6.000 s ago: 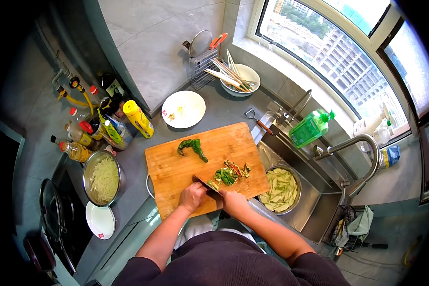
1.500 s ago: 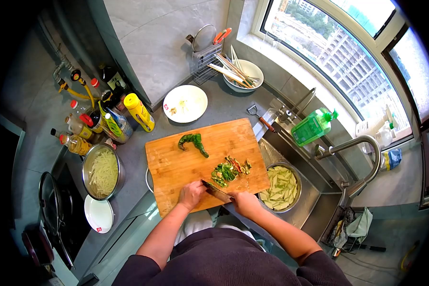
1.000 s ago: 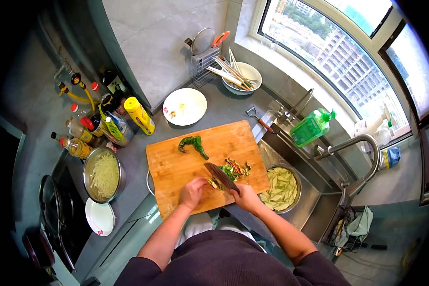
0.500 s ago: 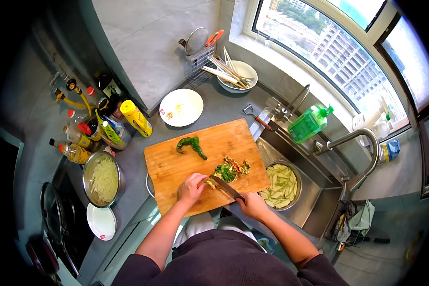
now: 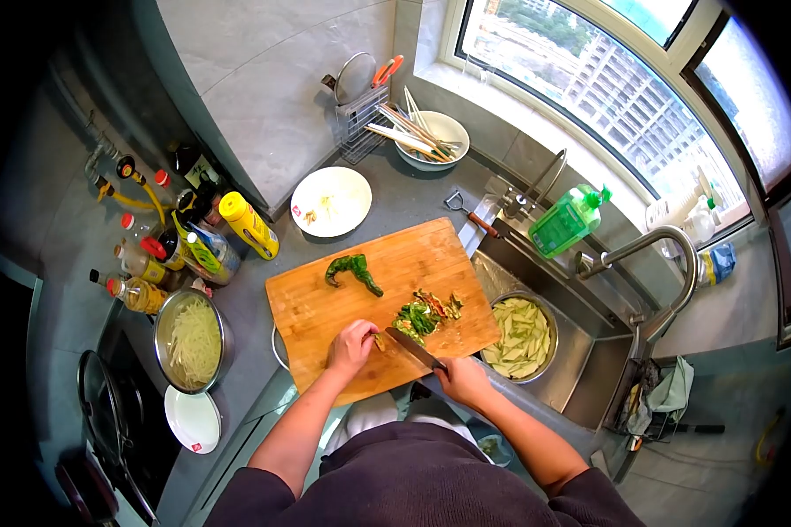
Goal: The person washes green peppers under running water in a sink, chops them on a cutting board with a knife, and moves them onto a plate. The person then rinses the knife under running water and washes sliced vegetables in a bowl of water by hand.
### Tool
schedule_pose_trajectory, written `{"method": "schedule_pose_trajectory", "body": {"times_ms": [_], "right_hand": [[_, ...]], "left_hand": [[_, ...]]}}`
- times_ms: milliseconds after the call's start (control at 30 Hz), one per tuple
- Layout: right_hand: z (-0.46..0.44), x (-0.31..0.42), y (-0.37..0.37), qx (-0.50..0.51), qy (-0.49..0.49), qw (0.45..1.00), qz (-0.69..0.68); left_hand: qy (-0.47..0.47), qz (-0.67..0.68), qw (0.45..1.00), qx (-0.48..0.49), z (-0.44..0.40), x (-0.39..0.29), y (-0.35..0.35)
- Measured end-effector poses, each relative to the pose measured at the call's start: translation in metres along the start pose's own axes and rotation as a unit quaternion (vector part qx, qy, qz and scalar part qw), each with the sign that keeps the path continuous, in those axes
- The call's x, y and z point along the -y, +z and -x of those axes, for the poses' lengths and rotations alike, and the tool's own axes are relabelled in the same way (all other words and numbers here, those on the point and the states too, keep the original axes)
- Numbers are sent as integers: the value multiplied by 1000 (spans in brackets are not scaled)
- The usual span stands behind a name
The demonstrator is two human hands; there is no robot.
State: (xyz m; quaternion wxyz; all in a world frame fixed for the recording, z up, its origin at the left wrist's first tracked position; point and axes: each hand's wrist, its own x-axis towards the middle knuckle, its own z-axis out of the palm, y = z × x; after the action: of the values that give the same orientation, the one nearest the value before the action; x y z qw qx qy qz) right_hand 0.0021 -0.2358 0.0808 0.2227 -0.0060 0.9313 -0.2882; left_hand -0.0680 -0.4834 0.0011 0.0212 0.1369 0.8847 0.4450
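Note:
A wooden cutting board lies in front of me, tilted in view. My right hand is closed around the handle of a knife, whose blade points up and left over the board. At the board's near side, my left hand has its fingers curled together on a small piece of cooked green pepper, partly hidden by the fingertips. Just beyond the blade sits a pile of chopped green pepper with browned bits. Farther back on the board rests a whole, wrinkled green pepper.
To the right, a metal bowl of sliced pale-green vegetable stands in the sink. Left are a bowl of pale shreds, a small white plate and several bottles. Behind the board are a stained plate and a peeler.
The knife blade has shifted slightly away from my left fingertips, leaving a gap beside the small pepper piece. The chopped pile looks a little more gathered. The whole pepper has stayed put.

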Motion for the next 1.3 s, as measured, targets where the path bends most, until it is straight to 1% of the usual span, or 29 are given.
{"method": "schedule_pose_trajectory", "body": {"times_ms": [133, 200, 300, 400, 500, 600, 700, 833, 900, 1000, 1100, 1200, 1300], "right_hand": [[-2, 2, 0, 6, 13, 1000, 10], [-1, 3, -1, 11, -1, 1000, 8], [-1, 6, 3, 2, -6, 1000, 15], [-2, 14, 4, -17, -1, 1000, -5], [-4, 15, 6, -26, 3, 1000, -10], [-5, 13, 8, -36, -4, 999, -12], [-4, 12, 7, -30, 2, 999, -21], [-3, 16, 7, -11, 26, 999, -20], [-4, 10, 12, -32, 14, 999, -31], [-3, 5, 13, -37, 13, 998, -52], [-2, 13, 5, -15, 31, 997, -66], [-12, 16, 11, 6, 34, 997, -64], [-26, 23, 22, 2, 12, 998, -66]], "left_hand": [[13, 2, 1000, -6, -2, -1, -5], [16, 0, 1000, 1, -2, -1, -9], [56, -3, 998, -28, -3, -4, -12], [19, -28, 998, -60, -4, 0, -11], [18, -14, 1000, -16, 0, 1, -12], [5, 10, 1000, -22, 4, -9, -12], [38, -10, 998, -45, 3, -1, -6], [87, -21, 996, -7, -3, -6, -10], [109, -41, 993, 1, -5, -13, -12], [32, -59, 995, 74, -9, 2, -10], [-8, -50, 999, 7, -14, 12, -21], [-53, -82, 994, -53, -18, 29, -46], [-68, -130, 987, -64, -18, 45, -69]]}}
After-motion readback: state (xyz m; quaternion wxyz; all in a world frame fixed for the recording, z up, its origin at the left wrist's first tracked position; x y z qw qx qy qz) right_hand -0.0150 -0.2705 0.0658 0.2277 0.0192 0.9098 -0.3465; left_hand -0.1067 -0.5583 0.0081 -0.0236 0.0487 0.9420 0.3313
